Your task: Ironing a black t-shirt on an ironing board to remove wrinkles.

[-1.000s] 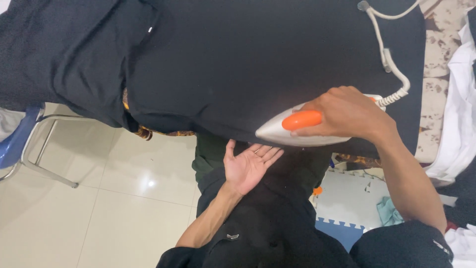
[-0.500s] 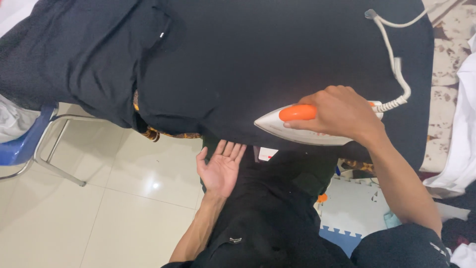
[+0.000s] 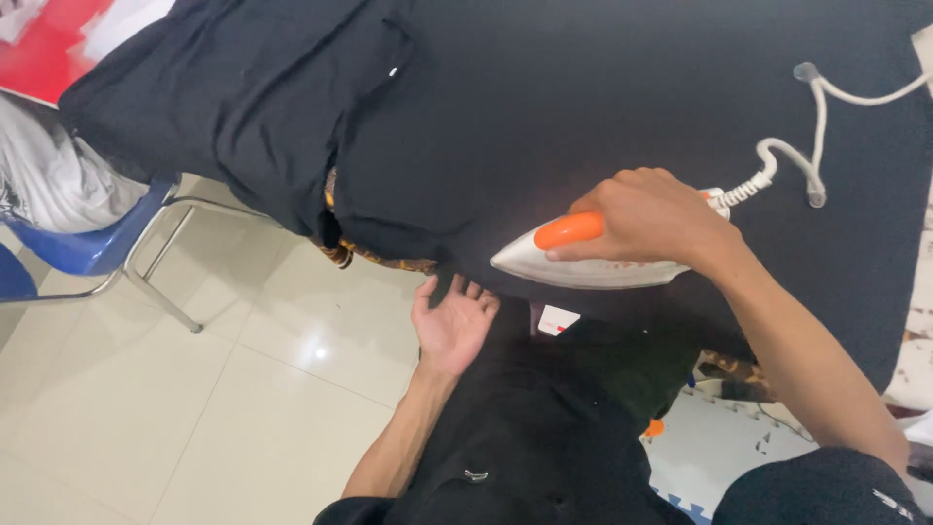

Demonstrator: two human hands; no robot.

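Note:
A black garment (image 3: 544, 117) lies spread over an ironing surface and hangs off its near edge. My right hand (image 3: 651, 219) grips the orange handle of a white iron (image 3: 583, 262), which rests flat on the garment near the front edge with its tip pointing left. Its white coiled cord (image 3: 787, 160) runs off to the upper right. My left hand (image 3: 452, 321) is open, palm up, just below the hanging hem of the garment, left of the iron's tip, holding nothing.
A blue chair with metal legs (image 3: 107, 248) stands at the left with pale cloth (image 3: 49, 185) on it. White floor tiles (image 3: 194, 408) lie below. A small white tag (image 3: 557, 319) shows under the iron. Foam mat pieces (image 3: 709, 447) lie at the lower right.
The iron and my right hand have slid left along the garment's front edge. My left hand stayed open and shifted left with it, under the hem.

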